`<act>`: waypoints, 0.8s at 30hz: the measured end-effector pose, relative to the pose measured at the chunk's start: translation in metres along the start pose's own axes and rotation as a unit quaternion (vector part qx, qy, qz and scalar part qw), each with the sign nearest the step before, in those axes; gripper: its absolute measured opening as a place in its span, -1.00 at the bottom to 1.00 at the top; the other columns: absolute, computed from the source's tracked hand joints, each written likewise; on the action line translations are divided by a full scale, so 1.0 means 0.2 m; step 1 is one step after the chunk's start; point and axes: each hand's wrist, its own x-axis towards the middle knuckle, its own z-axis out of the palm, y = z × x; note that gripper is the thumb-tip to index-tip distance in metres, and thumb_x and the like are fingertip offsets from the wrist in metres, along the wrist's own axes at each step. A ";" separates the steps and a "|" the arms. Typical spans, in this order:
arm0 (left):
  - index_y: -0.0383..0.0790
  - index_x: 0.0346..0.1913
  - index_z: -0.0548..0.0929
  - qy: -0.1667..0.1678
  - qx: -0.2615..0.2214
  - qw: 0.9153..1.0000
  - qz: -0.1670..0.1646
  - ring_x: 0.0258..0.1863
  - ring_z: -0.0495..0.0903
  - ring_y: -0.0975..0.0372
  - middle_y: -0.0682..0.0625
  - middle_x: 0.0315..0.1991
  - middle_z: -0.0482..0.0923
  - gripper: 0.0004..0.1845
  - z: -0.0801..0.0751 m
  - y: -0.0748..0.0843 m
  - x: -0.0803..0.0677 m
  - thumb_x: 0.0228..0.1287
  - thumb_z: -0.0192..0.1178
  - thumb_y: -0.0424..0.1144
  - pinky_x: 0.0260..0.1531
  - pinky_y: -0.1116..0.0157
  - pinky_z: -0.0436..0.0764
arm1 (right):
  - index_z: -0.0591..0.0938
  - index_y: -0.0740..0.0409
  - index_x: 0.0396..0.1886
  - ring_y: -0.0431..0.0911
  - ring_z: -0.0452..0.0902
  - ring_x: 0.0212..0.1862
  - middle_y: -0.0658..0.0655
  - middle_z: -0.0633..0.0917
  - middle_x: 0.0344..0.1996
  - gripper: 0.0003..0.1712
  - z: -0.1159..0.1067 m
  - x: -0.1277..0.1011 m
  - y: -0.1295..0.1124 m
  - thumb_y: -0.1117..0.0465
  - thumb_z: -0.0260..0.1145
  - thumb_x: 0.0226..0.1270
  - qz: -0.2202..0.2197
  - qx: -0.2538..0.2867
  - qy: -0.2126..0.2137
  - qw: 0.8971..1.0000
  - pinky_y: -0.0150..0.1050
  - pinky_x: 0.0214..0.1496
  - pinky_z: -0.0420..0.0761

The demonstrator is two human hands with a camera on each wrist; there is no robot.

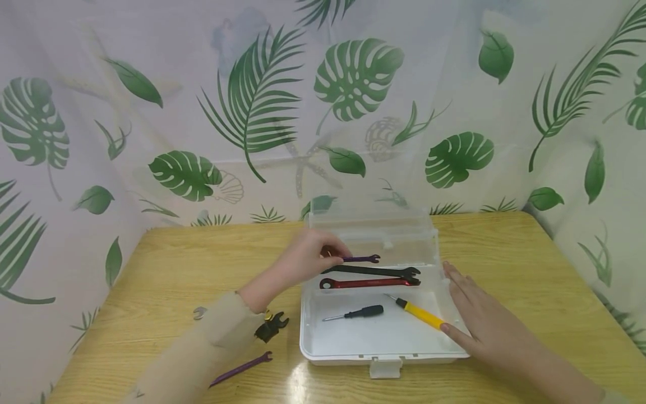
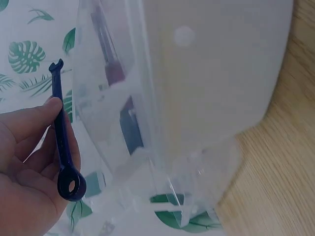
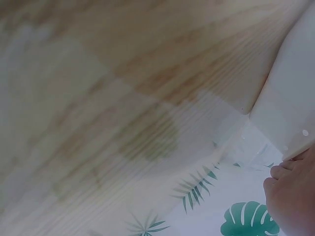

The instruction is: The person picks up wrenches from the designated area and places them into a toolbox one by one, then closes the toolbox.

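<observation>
My left hand (image 1: 308, 255) pinches a small purple combination wrench (image 1: 362, 259) between thumb and fingers, over the back of a white plastic toolbox (image 1: 348, 339). In the left wrist view, the wrench (image 2: 60, 123) shows its ring end low and its forked end high. Just in front of it lie a black wrench (image 1: 370, 270) and a red wrench (image 1: 368, 283) in the box. Nearer the front are a black-handled screwdriver (image 1: 365, 312) and a yellow-handled tool (image 1: 424, 315) with a thin metal tip. My right hand (image 1: 484, 320) rests with extended fingers along the box's right side.
The clear lid (image 1: 373, 227) stands raised behind the box, and a white latch (image 1: 386, 368) hangs in front. To the left on the wooden table (image 1: 202, 258) lie another purple wrench (image 1: 242, 369), a black tool (image 1: 272, 328) and a silver wrench end (image 1: 199, 312), partly hidden by the sleeve.
</observation>
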 end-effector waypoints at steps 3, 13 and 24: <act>-0.28 -0.08 0.86 -0.009 -0.002 1.000 0.004 -0.15 0.78 0.17 -0.11 -0.12 0.85 -0.86 0.03 0.03 0.03 0.39 0.38 -0.46 -0.17 0.50 0.69 | 0.17 0.44 0.64 0.25 0.19 0.64 0.26 0.03 0.74 0.04 0.00 0.00 0.00 -0.22 0.26 0.54 0.000 -0.002 0.000 1.000 -0.66 0.52 -0.59; -0.28 -0.08 0.86 -0.035 -0.016 0.999 -0.008 -0.14 0.79 0.15 -0.11 -0.11 0.86 -0.86 0.10 0.09 0.08 0.39 0.38 -0.46 -0.15 0.48 0.69 | 0.14 0.40 0.67 0.27 0.18 0.64 0.25 0.00 0.75 0.05 0.00 0.00 0.00 -0.23 0.24 0.55 0.010 0.007 -0.012 1.000 -0.67 0.48 -0.60; -0.27 -0.12 0.87 -0.060 -0.031 0.997 -0.023 -0.09 0.82 0.13 -0.10 -0.11 0.86 -0.87 0.17 0.09 0.11 0.38 0.39 -0.47 -0.10 0.46 0.73 | 0.11 0.39 0.68 0.18 0.14 0.66 0.23 0.01 0.75 0.05 0.01 0.00 0.00 -0.20 0.26 0.55 -0.005 -0.001 0.011 1.000 -0.66 0.53 -0.57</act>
